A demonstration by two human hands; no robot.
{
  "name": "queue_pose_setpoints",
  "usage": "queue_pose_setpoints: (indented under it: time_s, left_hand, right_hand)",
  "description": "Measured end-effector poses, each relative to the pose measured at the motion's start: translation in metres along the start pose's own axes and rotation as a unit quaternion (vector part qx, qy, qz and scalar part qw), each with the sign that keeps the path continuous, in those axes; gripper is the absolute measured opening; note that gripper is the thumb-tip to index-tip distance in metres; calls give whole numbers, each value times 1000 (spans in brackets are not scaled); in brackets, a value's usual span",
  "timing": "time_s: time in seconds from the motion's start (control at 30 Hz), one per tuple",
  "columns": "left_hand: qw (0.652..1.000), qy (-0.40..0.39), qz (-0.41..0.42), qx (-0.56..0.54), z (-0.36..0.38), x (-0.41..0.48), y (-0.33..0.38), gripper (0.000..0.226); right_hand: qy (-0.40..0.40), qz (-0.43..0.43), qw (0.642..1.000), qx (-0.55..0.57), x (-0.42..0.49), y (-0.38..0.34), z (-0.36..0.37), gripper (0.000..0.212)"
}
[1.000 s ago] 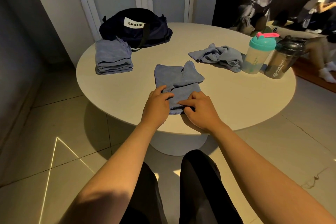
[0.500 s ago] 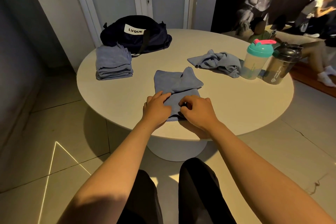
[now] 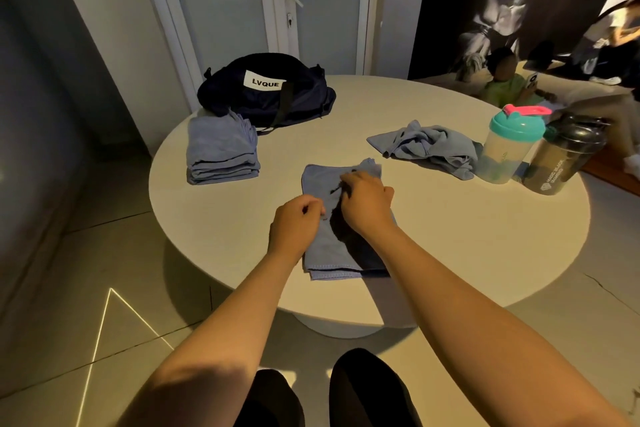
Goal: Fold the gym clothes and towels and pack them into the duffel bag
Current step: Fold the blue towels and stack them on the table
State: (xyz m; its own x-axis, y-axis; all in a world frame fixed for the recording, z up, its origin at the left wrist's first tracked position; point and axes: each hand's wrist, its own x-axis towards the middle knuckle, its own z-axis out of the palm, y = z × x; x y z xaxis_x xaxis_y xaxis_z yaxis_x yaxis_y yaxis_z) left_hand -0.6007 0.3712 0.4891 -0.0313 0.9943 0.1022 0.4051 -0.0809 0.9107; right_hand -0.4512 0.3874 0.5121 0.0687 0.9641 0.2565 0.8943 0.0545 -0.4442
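Note:
A blue towel (image 3: 325, 253) lies partly folded on the round white table (image 3: 450, 246), near its front edge. My left hand (image 3: 296, 224) sits on the towel's left side with fingers curled, pinching the cloth. My right hand (image 3: 367, 201) is further in, over the towel's middle, fingers curled round a fold. A stack of folded blue towels (image 3: 221, 149) rests at the table's left. Behind it stands the dark duffel bag (image 3: 266, 94) with a white label. A crumpled blue towel (image 3: 429, 147) lies at the right.
Two shaker bottles stand at the table's right edge: a clear one with a teal lid (image 3: 509, 146) and a dark one (image 3: 564, 156). Beyond the table are a white door (image 3: 277, 3) and a person (image 3: 502, 80) sitting at the far right.
Both hands have moved away from the towel's near edge toward its middle, carrying a fold over. The right hand has gone further in than the left.

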Motion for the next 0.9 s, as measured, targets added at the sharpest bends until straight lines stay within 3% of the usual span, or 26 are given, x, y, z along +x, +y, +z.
queue_pose_setpoints:
  time_s: [0.1, 0.17, 0.3, 0.43, 0.5, 0.6, 0.73, 0.83, 0.9]
  left_hand:
    - [999, 51, 10, 4, 0, 4, -9, 16]
    - [998, 51, 18, 8, 1, 6, -14, 24]
    - [994, 3, 70, 89, 9, 10, -24, 36]
    - [971, -37, 48, 232, 15, 17, -22, 45]
    - [972, -35, 49, 227, 15, 17, -23, 48]
    - [991, 4, 36, 127, 12, 15, -24, 45]
    - [993, 52, 17, 104, 10, 10, -19, 35]
    - [989, 17, 48, 142, 13, 8, -19, 58]
    - [980, -13, 91, 178, 13, 8, -20, 66]
  right_hand:
    - [-93, -121, 975, 160, 3, -14, 7, 48]
    - [-128, -136, 966, 178, 1, -14, 12, 52]
    - [-1, -38, 999, 38, 2, 6, 23, 41]
    - [-91, -61, 994, -9, -5, 21, 27, 37]
    - [-73, -70, 995, -13, -10, 23, 24, 39]
    - [1, -46, 997, -59, -21, 19, 17, 38]
    - [-90, -7, 993, -78, -32, 17, 20, 49]
    - [-163, -1, 983, -90, -27, 18, 18, 61]
    - [-157, -9, 984, -88, -28, 19, 17, 63]
